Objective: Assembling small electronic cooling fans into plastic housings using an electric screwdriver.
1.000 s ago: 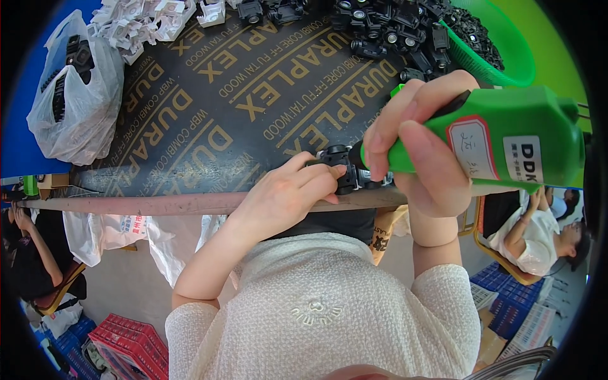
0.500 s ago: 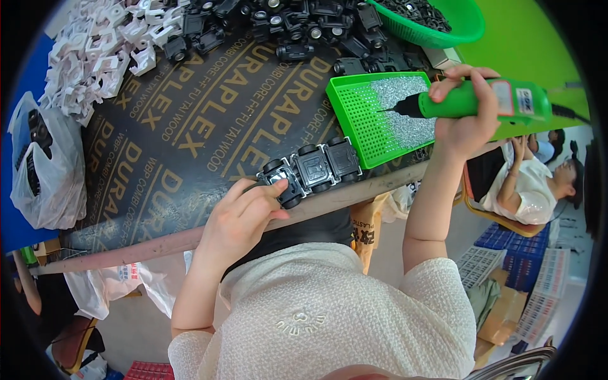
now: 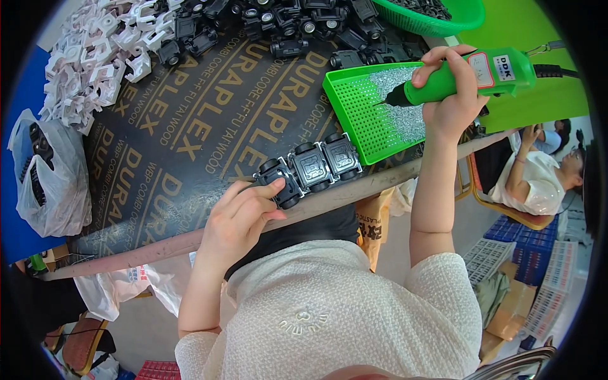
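Note:
Near the table's front edge, my left hand [image 3: 239,212] is closed on the leftmost of three black toy car chassis [image 3: 283,183], thumb and fingers at its near side. A middle chassis [image 3: 310,167] and a right-hand chassis [image 3: 341,156] stand beside it in a row, wheels outward and silver trim along their edges. My right hand [image 3: 453,88] grips a green electric screwdriver [image 3: 437,85] from above. Its thin bit points left over a green perforated tray [image 3: 352,114], which holds a heap of small silver screws [image 3: 405,120].
Piles of white plastic parts [image 3: 101,57] and black toy cars [image 3: 310,25] cover the far side. A green basket [image 3: 437,25] of dark parts stands far right. A plastic bag [image 3: 54,190] lies at left. Another person [image 3: 532,177] sits off to the right.
The screwdriver has shifted a little up and left, its rear end tilting higher, with the bit staying over the tray. My left hand keeps its hold on the leftmost chassis.

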Action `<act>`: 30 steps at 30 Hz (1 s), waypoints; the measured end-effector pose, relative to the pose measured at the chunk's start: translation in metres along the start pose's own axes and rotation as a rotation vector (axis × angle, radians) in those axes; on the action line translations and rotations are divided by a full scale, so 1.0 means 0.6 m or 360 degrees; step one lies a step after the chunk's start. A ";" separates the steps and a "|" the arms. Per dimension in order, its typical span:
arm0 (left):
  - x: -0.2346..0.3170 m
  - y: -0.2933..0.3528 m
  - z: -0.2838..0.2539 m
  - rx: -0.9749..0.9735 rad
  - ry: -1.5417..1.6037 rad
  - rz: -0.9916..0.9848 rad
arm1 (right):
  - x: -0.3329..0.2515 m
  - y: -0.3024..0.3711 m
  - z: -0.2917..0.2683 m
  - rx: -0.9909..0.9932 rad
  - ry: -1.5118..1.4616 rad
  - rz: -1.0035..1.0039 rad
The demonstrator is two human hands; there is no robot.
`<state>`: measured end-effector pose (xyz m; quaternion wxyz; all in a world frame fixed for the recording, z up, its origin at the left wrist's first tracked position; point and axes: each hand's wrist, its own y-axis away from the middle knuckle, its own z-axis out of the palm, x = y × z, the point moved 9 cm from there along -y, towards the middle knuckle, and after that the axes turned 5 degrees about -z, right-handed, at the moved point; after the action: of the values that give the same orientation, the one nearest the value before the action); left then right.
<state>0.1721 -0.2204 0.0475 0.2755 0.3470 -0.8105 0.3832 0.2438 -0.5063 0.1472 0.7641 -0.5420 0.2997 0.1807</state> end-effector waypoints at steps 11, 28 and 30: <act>0.004 0.003 0.005 -0.0016 -0.0129 0.0057 | -0.061 0.002 0.050 -0.0277 -0.0420 0.0077; -0.003 0.009 0.005 -0.0071 -0.0034 0.0039 | -0.084 0.118 0.282 -0.1025 -0.0592 0.0304; -0.003 0.009 0.003 -0.0064 -0.0047 0.0034 | -0.078 0.120 0.286 -0.1044 -0.0522 0.0352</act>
<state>0.1687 -0.2187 0.0426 0.2664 0.3384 -0.8256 0.3645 0.2102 -0.3186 0.1660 0.5637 -0.6860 0.1564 0.4326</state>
